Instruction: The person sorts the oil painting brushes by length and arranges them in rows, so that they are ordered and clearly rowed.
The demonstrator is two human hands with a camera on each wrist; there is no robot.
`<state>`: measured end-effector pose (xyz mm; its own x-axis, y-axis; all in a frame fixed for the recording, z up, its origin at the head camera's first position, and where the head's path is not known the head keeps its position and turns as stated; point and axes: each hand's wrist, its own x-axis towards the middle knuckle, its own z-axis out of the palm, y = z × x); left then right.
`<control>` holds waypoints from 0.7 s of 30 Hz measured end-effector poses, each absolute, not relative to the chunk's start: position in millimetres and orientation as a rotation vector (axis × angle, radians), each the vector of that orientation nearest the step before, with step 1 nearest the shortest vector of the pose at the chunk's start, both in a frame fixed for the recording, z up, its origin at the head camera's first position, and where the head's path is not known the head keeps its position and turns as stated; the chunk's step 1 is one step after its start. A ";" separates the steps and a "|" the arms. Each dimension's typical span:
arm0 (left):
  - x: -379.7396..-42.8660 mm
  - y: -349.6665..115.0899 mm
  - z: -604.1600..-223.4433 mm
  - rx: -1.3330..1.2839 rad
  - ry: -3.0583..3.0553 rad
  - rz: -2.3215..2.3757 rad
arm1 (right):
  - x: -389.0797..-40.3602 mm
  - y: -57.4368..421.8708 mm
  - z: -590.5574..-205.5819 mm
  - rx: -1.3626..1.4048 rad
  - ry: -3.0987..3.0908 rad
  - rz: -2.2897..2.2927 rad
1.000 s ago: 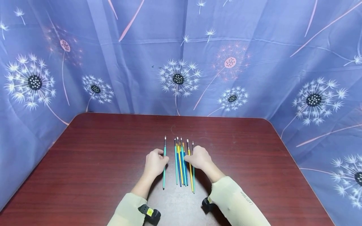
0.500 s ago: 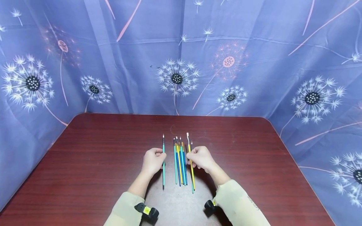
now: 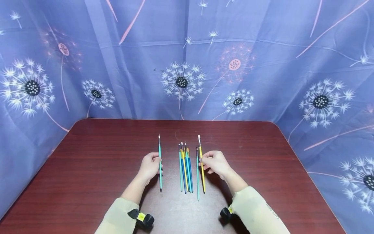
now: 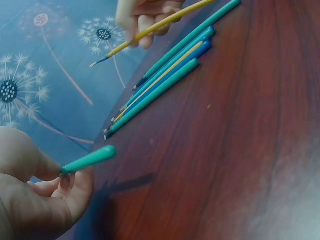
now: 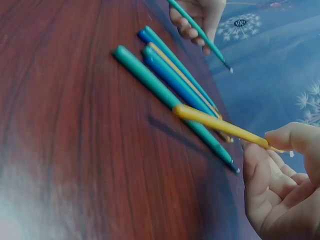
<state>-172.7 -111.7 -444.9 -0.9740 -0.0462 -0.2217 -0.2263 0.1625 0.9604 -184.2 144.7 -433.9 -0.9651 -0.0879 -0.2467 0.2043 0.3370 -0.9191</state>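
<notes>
My left hand (image 3: 150,167) pinches a teal paintbrush (image 3: 160,175) between thumb and fingers, bristles pointing away from me. In the left wrist view that brush's handle end (image 4: 95,159) is raised over the table, its shadow below. A yellow paintbrush (image 3: 203,178) with a pale tip is pinched by my right hand (image 3: 216,163); the right wrist view shows its handle (image 5: 215,122) lifted off the wood. Just left of it lies a single teal paintbrush (image 3: 198,182). Between the hands several blue, teal and yellow paintbrushes (image 3: 186,172) lie side by side, bristles at the far end.
The dark red wooden table (image 3: 102,156) has rounded far corners. Behind it and at both sides hangs a blue curtain (image 3: 140,81) with dandelion prints. A small black wrist camera (image 3: 147,220) is strapped to the left sleeve, another wrist camera (image 3: 225,214) to the right.
My left hand has moved left with the teal brush. My right hand has picked up the yellow brush and carried it right, past the lone teal one, which stays on the table.
</notes>
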 end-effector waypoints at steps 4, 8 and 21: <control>-174.0 -118.9 -442.8 -0.291 2.293 1.903 | -186.2 151.6 -435.9 0.129 2.338 -1.686; -176.8 -126.0 -442.8 -0.313 2.301 1.897 | -187.7 157.0 -436.5 0.141 2.342 -1.681; -189.4 -157.0 -443.1 -0.357 2.420 1.827 | -186.5 166.4 -435.4 0.108 2.282 -1.715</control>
<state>-189.4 -157.0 -443.1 -0.9689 -0.1322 -0.2092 -0.2374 0.2579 0.9365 -186.5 166.4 -435.4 -0.9569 -0.1093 -0.2690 0.2280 0.2906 -0.9293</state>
